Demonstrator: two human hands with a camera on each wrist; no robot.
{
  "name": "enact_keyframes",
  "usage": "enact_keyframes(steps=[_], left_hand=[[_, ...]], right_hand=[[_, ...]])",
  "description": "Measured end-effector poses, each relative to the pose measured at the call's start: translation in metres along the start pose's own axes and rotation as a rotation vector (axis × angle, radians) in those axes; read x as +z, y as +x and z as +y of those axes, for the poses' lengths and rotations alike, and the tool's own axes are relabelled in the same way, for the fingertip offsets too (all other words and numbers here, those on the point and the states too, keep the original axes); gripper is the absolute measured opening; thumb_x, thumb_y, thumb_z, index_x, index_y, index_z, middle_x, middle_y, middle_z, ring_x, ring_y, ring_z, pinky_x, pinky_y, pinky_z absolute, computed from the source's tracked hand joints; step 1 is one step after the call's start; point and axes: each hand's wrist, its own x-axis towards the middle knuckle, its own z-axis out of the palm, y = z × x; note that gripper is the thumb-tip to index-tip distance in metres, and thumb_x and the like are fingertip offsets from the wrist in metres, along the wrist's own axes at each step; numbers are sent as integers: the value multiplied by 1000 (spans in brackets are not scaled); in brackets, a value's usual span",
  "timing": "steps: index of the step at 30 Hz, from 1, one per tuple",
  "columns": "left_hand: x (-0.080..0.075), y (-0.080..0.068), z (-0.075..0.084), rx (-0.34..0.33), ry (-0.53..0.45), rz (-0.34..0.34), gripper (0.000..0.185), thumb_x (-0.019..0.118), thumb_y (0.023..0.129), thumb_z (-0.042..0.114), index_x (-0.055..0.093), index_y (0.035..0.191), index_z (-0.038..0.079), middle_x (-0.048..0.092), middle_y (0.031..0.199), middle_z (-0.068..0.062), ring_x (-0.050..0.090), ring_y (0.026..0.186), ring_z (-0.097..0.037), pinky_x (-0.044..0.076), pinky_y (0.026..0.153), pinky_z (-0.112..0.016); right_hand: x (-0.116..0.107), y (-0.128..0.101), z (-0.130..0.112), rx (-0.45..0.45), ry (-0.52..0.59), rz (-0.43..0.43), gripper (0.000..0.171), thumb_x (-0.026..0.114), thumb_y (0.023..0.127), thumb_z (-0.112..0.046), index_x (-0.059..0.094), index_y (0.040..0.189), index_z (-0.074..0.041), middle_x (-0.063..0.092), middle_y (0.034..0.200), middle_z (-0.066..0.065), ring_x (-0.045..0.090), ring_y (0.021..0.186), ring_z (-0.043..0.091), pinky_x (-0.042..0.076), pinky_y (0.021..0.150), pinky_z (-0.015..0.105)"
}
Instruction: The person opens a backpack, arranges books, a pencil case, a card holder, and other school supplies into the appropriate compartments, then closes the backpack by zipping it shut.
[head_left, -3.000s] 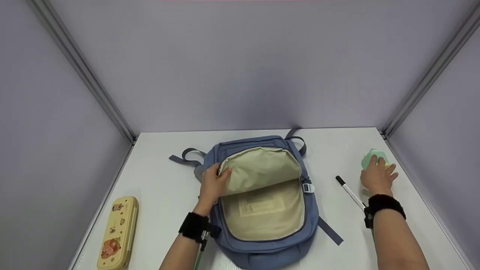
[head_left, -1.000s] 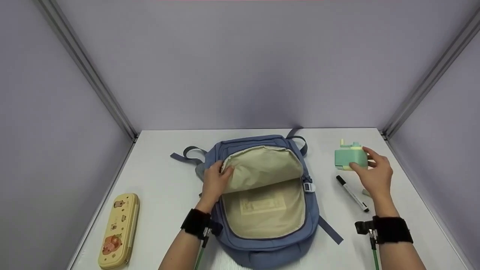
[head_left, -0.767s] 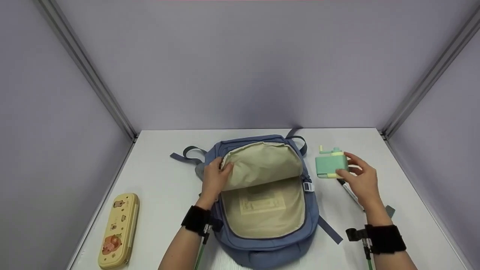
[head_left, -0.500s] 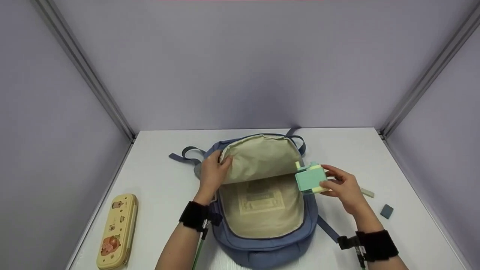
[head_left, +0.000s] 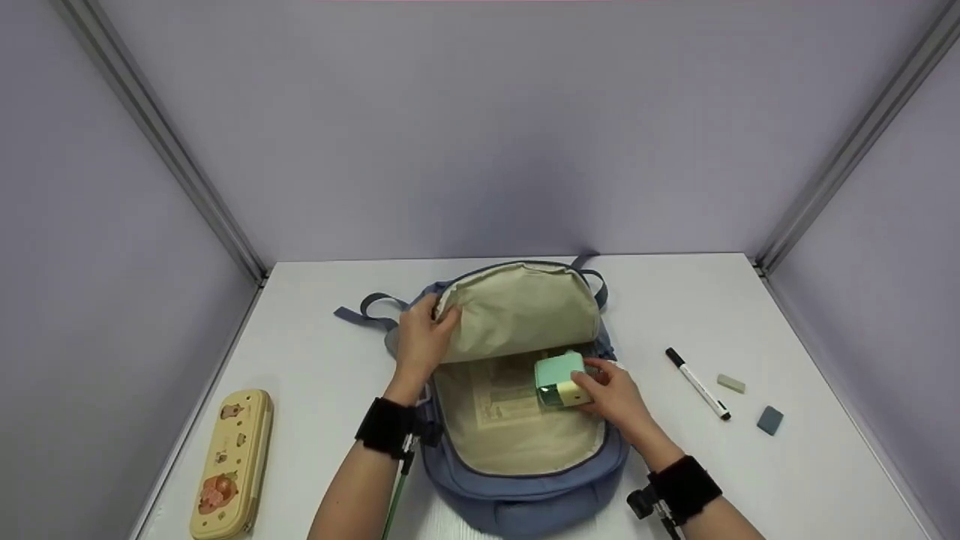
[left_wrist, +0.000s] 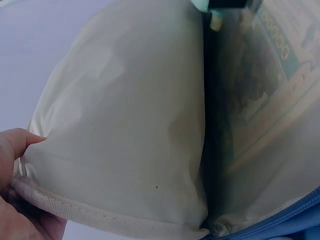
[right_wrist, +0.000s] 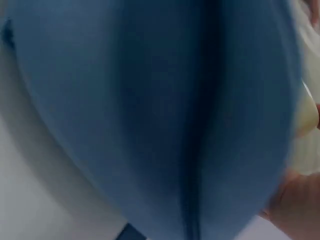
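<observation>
A blue backpack lies on the table with its cream-lined compartment unzipped. My left hand pinches the edge of the raised front flap at its left side; the left wrist view shows thumb and fingers on the flap's hem. Over the opening, my right hand grips a mint-green and pale-yellow crank pencil sharpener between thumb and fingers. The sharpener is tilted, and its crank is hidden in the head view. Blue backpack fabric fills most of the right wrist view.
A yellow pencil case with cartoon pictures lies at the table's left. To the right lie a white marker with black ends, a small pale green block and a dark blue-grey block. Grey panels surround the table.
My right hand has picked up the sharpener from the far right and carried it left over the backpack's opening. My left hand has raised the flap somewhat higher.
</observation>
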Motion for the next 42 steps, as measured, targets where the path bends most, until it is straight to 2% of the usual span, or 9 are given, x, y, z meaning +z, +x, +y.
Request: enact_keyframes(steps=[4, 9, 13, 16, 29, 33, 36, 39, 42], left_hand=[[1, -1, -2, -23, -3, 2, 21, 71, 87, 14, 55, 74, 8, 43, 60, 5, 41, 53, -14, 31, 50, -30], [0, -1, -3, -32, 2, 7, 20, 72, 86, 15, 58, 75, 7, 47, 62, 3, 44, 56, -16, 33, 51, -31], [0, -1, -3, -34, -9, 14, 19, 72, 86, 14, 59, 76, 6, 47, 62, 2, 43, 56, -16, 33, 51, -31], [-1, -1, -2, -30, -4, 8, 21, 72, 87, 15, 57, 75, 7, 44, 61, 4, 41, 54, -14, 31, 51, -30], [-4, 4, 6, -31, -8, 31, 20, 71, 89, 19, 58, 79, 8, 38, 59, 6, 39, 52, -14, 29, 50, -30], [-4, 3, 5, -30, -14, 26, 20, 71, 89, 18, 58, 79, 8, 40, 61, 5, 40, 54, -14, 30, 51, -31], [-4, 2, 3, -15, -7, 23, 16, 71, 89, 18, 62, 83, 6, 47, 63, 3, 43, 56, -15, 34, 52, -32], [-3, 1, 2, -7, 8, 24, 15, 72, 89, 18, 67, 92, 4, 58, 68, -1, 49, 59, -16, 40, 55, -34], [-2, 1, 4, -7, 15, 14, 18, 71, 90, 19, 69, 98, 4, 64, 73, -4, 52, 61, -17, 43, 57, -36]], right_hand=[[11, -5, 4, -275, -424, 116, 44, 69, 93, -30, 63, 121, 4, 66, 89, 4, 64, 76, 18, 52, 66, 38], [16, -20, 0, -711, -701, 233, 32, 79, 84, -19, 69, 108, 0, 62, 102, 12, 63, 91, 27, 53, 73, 42], [19, -24, -3, -953, -819, 124, 32, 82, 79, -17, 72, 107, -4, 63, 111, 12, 61, 103, 29, 50, 85, 44], [20, -22, -3, -975, -893, 53, 36, 82, 80, -20, 71, 111, -5, 63, 117, 12, 59, 108, 29, 47, 90, 46], [9, -2, -10, -830, -1031, -42, 48, 77, 85, -24, 64, 129, -9, 54, 138, 12, 50, 125, 34, 39, 97, 61], [7, 3, -10, -821, -997, -78, 50, 77, 86, -24, 62, 130, -6, 52, 139, 14, 48, 126, 35, 37, 100, 59], [2, 9, -12, -877, -883, -30, 47, 79, 84, -17, 63, 127, -5, 55, 131, 18, 53, 117, 37, 43, 94, 55], [-6, 19, -19, -952, -791, 107, 50, 80, 82, -10, 62, 129, -8, 53, 124, 22, 57, 106, 36, 48, 83, 52], [-18, 34, -30, -955, -776, 247, 63, 80, 82, -9, 55, 139, -18, 45, 129, 28, 54, 105, 40, 47, 80, 53]])
